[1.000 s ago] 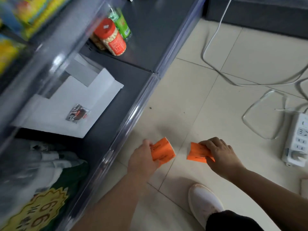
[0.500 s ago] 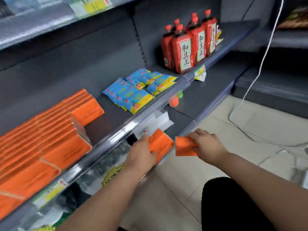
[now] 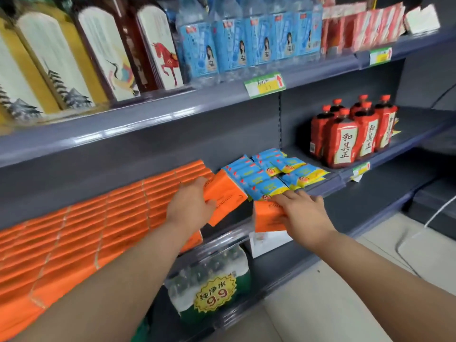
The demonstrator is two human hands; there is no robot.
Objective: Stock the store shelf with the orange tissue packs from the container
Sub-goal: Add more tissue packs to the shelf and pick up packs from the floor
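My left hand [image 3: 191,208] grips an orange tissue pack [image 3: 224,193] and holds it at the right end of the rows of orange tissue packs [image 3: 98,225] stacked on the grey middle shelf [image 3: 328,187]. My right hand [image 3: 303,215] holds a second orange tissue pack [image 3: 267,217] just in front of the shelf's front edge, below the blue packets. The container is out of view.
Blue and yellow packets [image 3: 269,174] lie right of the orange rows. Red bottles [image 3: 352,134] stand further right. The top shelf carries tall boxes [image 3: 74,60] and blue-labelled water bottles [image 3: 246,40]. A bottled-water bundle with a 9.9 tag [image 3: 214,285] sits on the bottom shelf.
Both hands rose from near the floor to the middle shelf, each carrying an orange pack. The left pack now sits at the end of the orange rows.
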